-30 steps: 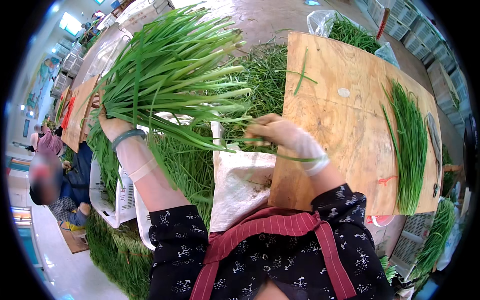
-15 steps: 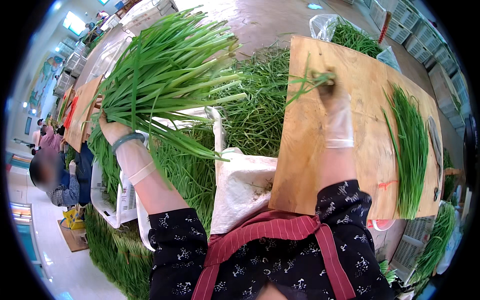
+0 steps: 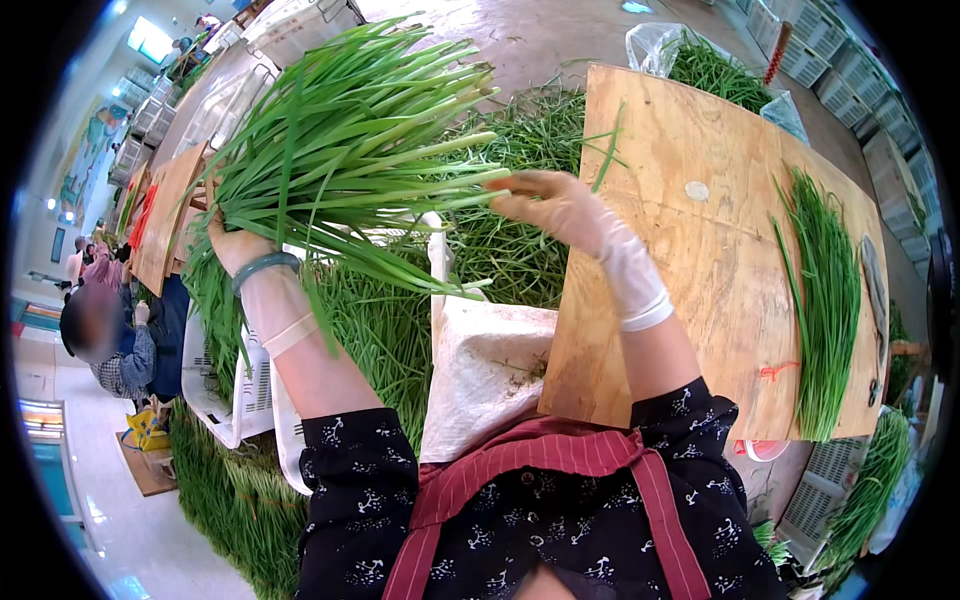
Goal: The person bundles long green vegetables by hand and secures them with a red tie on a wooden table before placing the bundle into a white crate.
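A thick, fanned bundle of long green stalks (image 3: 360, 150) is held up at the person's left side, above white crates (image 3: 255, 405) full of similar greens, its pale cut ends pointing right. The left hand (image 3: 240, 245), thinly gloved, has its grip closed around the leafy end. The lowest stalks splay away from the rest; if that grip slackened, or one stalk were pulled hard, neighbours might slide out or leaves tear, and loose pieces might drop among the greens below. The left forearm rises from the lower edge, leaning left, a bangle (image 3: 265, 265) at the wrist. The right hand (image 3: 555, 205), gloved too, reaches leftward with fingers extended at the stalk ends; its fingertips are slightly blurred, so whether it pinches a stalk cannot be told. Its forearm slants up beside a wooden table (image 3: 690, 290), where another green bunch (image 3: 825, 310) lies.
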The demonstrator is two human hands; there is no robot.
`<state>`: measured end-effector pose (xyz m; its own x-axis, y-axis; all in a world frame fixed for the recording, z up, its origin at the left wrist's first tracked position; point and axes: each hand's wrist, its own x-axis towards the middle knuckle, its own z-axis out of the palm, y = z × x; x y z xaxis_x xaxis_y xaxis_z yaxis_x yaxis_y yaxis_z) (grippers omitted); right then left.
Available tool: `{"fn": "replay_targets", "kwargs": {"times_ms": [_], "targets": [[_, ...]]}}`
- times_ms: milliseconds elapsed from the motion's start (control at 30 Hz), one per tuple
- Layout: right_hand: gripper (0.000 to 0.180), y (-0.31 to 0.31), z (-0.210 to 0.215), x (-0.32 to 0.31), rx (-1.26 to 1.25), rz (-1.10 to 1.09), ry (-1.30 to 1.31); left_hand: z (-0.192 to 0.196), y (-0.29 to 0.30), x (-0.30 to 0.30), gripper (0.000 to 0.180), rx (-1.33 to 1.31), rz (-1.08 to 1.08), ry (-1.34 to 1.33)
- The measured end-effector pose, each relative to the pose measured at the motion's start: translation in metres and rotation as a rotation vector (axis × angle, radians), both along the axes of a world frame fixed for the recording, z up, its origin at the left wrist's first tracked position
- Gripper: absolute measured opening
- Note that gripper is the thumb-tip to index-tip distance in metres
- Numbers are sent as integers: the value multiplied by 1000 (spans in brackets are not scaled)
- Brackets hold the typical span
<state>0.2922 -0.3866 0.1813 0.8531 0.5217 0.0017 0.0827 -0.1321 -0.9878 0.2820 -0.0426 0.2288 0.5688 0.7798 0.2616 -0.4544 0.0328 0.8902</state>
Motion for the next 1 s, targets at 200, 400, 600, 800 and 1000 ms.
{"fn": "replay_targets", "kwargs": {"times_ms": [200, 400, 600, 800, 1000], "targets": [[37, 33, -12, -9, 226, 57, 187, 0, -1, 1, 46, 25, -80, 12], [29, -10, -55, 1, -113, -222, 79, -10, 41, 3, 46, 65, -111, 113], [51, -34, -42, 31, -249, -394, -393, -28, 61, 19, 44, 134, -195, 281], [42, 29, 16, 39, 218, -212, -109, -46, 108, 29, 44, 130, -310, 162], [29, 18, -1, 46, 218, -468, -148, -29, 50, 8, 45, 88, -135, 195]]}}
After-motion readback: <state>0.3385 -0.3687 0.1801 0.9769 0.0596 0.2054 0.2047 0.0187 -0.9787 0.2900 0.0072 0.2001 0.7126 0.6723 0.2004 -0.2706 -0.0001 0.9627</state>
